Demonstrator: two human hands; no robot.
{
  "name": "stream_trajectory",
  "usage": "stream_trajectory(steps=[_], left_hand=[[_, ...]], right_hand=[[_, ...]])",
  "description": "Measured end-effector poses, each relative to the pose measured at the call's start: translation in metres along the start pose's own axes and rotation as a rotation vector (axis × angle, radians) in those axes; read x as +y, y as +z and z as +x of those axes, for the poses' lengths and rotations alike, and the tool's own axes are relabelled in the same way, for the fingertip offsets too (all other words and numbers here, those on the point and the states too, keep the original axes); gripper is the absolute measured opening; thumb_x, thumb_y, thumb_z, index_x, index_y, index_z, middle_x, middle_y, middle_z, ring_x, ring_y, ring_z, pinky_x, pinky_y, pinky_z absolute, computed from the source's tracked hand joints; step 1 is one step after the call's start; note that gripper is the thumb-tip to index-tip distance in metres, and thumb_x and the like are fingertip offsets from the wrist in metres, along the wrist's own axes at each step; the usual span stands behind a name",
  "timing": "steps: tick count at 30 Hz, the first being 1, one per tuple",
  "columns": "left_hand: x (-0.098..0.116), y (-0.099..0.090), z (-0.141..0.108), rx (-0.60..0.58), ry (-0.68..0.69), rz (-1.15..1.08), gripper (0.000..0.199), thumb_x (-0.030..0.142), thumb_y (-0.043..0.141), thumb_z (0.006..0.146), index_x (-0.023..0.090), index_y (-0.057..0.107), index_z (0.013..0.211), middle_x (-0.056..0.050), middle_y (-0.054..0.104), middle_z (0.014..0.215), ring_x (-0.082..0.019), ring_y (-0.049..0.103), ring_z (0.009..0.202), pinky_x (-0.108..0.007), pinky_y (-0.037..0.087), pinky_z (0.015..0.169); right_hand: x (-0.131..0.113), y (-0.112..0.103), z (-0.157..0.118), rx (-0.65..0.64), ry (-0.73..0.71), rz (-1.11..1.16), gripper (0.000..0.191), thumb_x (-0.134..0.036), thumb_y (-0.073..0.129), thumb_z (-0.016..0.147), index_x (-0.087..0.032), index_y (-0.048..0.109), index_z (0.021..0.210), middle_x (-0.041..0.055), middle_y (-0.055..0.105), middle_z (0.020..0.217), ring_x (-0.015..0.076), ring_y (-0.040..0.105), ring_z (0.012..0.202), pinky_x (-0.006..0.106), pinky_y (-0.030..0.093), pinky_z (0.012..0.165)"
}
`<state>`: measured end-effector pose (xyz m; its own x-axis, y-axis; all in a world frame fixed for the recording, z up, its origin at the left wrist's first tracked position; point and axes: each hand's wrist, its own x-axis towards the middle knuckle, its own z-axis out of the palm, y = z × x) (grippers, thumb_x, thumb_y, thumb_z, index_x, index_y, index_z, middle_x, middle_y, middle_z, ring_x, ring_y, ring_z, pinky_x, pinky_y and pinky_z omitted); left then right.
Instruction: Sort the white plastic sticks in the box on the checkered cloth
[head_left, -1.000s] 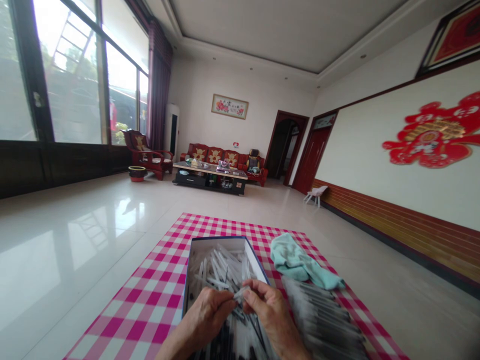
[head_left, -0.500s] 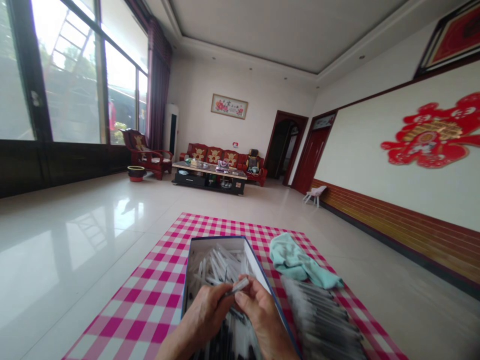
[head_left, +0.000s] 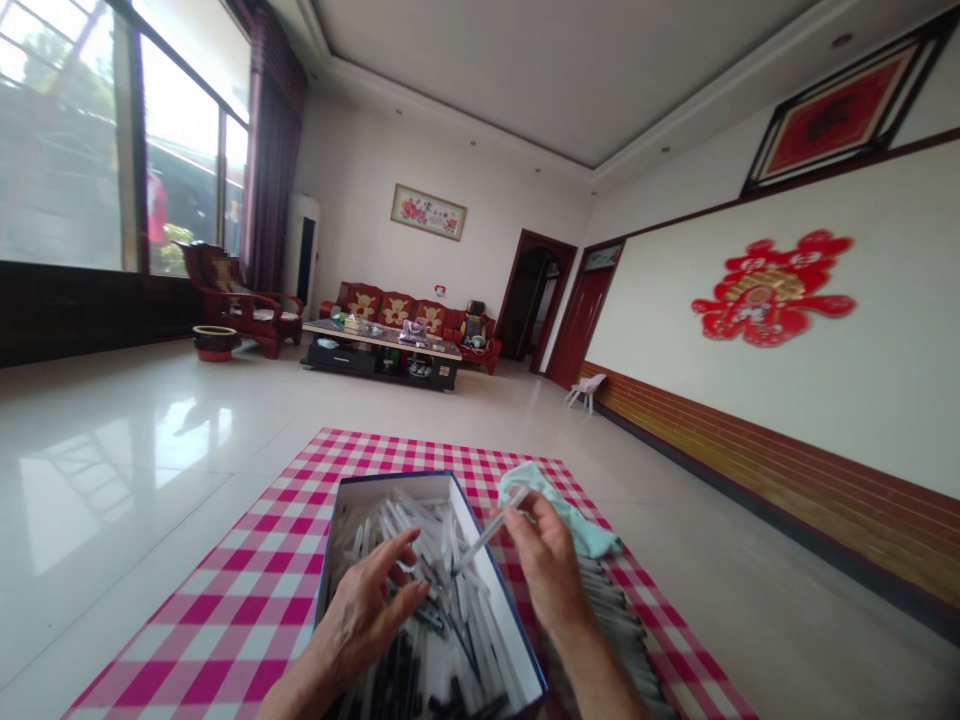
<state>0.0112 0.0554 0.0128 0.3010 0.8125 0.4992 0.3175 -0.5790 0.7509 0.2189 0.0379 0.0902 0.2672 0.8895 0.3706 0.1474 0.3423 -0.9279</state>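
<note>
My right hand (head_left: pixel 546 555) pinches a translucent pen (head_left: pixel 486 535) near its upper end. The pen slants down to the left over the right wall of the box. My left hand (head_left: pixel 375 590) hovers above the box with thumb and fingers apart and nothing between them. Beneath both hands is a white-lined box with a blue rim (head_left: pixel 491 560). It holds many loose clear pen barrels (head_left: pixel 420 525), and dark pen parts (head_left: pixel 397 675) lie in its near end. To the right of the box, a row of similar pens (head_left: pixel 611 610) is partly hidden by my right forearm.
A mint-green cloth (head_left: pixel 596 530) lies beyond the pen row. Everything rests on a pink-and-white checked tablecloth (head_left: pixel 225 590). Farther off on the tiled floor stand a low coffee table (head_left: pixel 375 365), a wooden sofa and a small white chair (head_left: pixel 585 392).
My hands, earlier together over the box around a small clear piece, have separated. My right hand has moved right with the pen, and my left has opened. The view has turned right.
</note>
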Motion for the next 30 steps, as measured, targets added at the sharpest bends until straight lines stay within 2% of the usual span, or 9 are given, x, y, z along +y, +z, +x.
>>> stream_trajectory(steps=[3,5,7,10,15,21,26,30], left_hand=[[-0.004,0.003,0.002,0.008,0.02,0.012,0.038,0.037,0.051,0.086,0.022,0.053,0.121,-0.002,0.067,0.09,-0.01,0.059,0.057,-0.018,0.047,0.052],[-0.003,0.003,0.002,0.017,0.034,0.029,0.035,0.036,0.051,0.086,0.022,0.055,0.117,-0.001,0.068,0.085,-0.009,0.058,0.053,-0.017,0.047,0.051],[-0.003,0.003,0.003,0.029,0.038,0.04,0.033,0.036,0.05,0.086,0.022,0.056,0.115,0.0,0.067,0.082,-0.009,0.058,0.053,-0.017,0.046,0.051],[-0.004,0.002,0.003,0.04,0.044,0.058,0.03,0.038,0.049,0.088,0.021,0.057,0.112,0.0,0.067,0.079,-0.01,0.058,0.054,-0.018,0.047,0.054],[-0.005,0.002,0.003,0.042,0.053,0.101,0.029,0.038,0.047,0.088,0.021,0.059,0.109,0.0,0.068,0.077,-0.011,0.059,0.055,-0.018,0.047,0.055],[0.002,-0.001,0.002,0.045,0.039,0.15,0.031,0.037,0.047,0.088,0.018,0.063,0.106,-0.001,0.069,0.073,-0.012,0.059,0.054,-0.018,0.045,0.053],[0.004,0.0,0.002,0.053,-0.011,0.152,0.031,0.036,0.048,0.087,0.017,0.065,0.105,-0.002,0.07,0.074,-0.013,0.062,0.058,-0.018,0.047,0.055],[0.001,0.001,0.003,0.075,-0.058,0.124,0.03,0.033,0.047,0.087,0.017,0.065,0.105,-0.003,0.072,0.079,-0.014,0.066,0.066,-0.017,0.049,0.059]], right_hand=[[0.0,-0.055,0.031,-0.004,-0.209,-0.508,0.033,-0.028,0.054,0.078,-0.018,0.055,0.109,0.0077,0.066,0.101,0.0215,0.062,0.089,0.034,0.048,0.081],[0.014,-0.085,0.045,-0.105,-0.284,-0.882,0.032,-0.018,0.044,0.079,-0.018,0.055,0.108,0.0081,0.065,0.101,0.0197,0.061,0.089,0.032,0.048,0.08],[0.034,-0.106,0.05,-0.209,-0.281,-0.981,0.025,-0.011,0.046,0.073,-0.018,0.062,0.091,0.0066,0.066,0.089,0.0196,0.061,0.084,0.031,0.047,0.078],[0.062,-0.12,0.048,-0.323,-0.271,-1.075,0.024,-0.005,0.047,0.066,-0.019,0.064,0.077,0.0043,0.064,0.078,0.0194,0.06,0.076,0.03,0.046,0.073],[0.084,-0.123,0.046,-0.403,-0.264,-1.156,0.029,-0.003,0.044,0.065,-0.018,0.065,0.079,0.0058,0.061,0.08,0.02,0.058,0.079,0.03,0.044,0.073],[0.088,-0.12,0.05,-0.448,-0.261,-1.17,0.041,0.002,0.038,0.064,-0.015,0.066,0.088,0.0077,0.062,0.086,0.019,0.059,0.082,0.028,0.044,0.076],[0.076,-0.111,0.048,-0.438,-0.281,-1.16,0.042,0.002,0.036,0.069,-0.014,0.065,0.094,0.0091,0.062,0.09,0.0188,0.058,0.084,0.029,0.043,0.077],[0.052,-0.079,0.034,-0.46,-0.341,-1.097,0.033,-0.005,0.039,0.078,-0.017,0.064,0.095,0.0067,0.062,0.091,0.0174,0.058,0.086,0.027,0.042,0.079]])
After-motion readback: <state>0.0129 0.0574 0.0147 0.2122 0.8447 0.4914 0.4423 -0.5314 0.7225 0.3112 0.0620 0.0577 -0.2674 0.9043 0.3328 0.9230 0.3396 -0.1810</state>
